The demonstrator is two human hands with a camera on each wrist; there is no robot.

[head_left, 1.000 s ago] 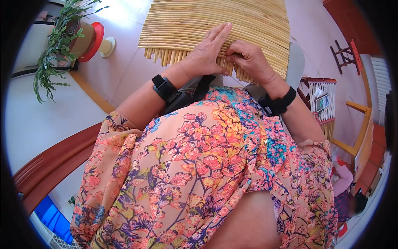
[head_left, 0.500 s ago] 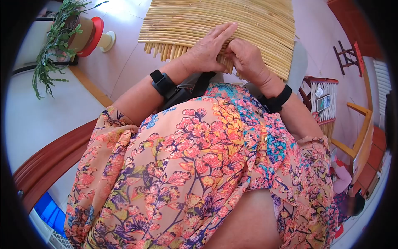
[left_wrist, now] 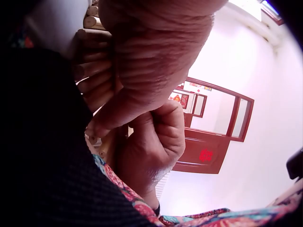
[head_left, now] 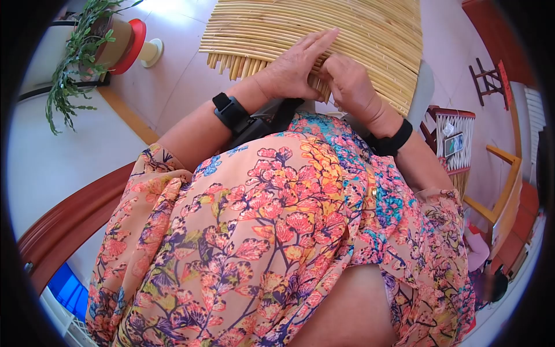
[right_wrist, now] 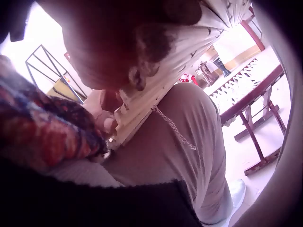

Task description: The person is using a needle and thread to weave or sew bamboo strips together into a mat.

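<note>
A mat of thin yellow sticks [head_left: 260, 29] lies over the person's lap, its uneven stick ends [head_left: 231, 65] facing the body. The left hand [head_left: 289, 72] rests on the near edge with fingers straight, its thumb across the stick ends. Close at its right, the right hand [head_left: 354, 87] has curled fingers pinching at the same edge; the exact spot is hidden. In the left wrist view the left hand [left_wrist: 151, 56] covers part of the sticks, with the right hand [left_wrist: 154, 151] beyond. A twisted string [right_wrist: 175, 130] hangs from the mat in the right wrist view.
A potted plant [head_left: 69, 81] with a red-rimmed pot stands at left, near a red-brown wooden rail [head_left: 75, 217]. At right are a corded stool [head_left: 459, 136] bearing a phone [head_left: 454, 144], a dark folding stool [head_left: 488, 82] and a wooden frame [head_left: 509, 185].
The mat has shifted slightly right in the head view. The right hand has drawn nearer the left hand along the edge, its fingers still curled; the left hand keeps its pose.
</note>
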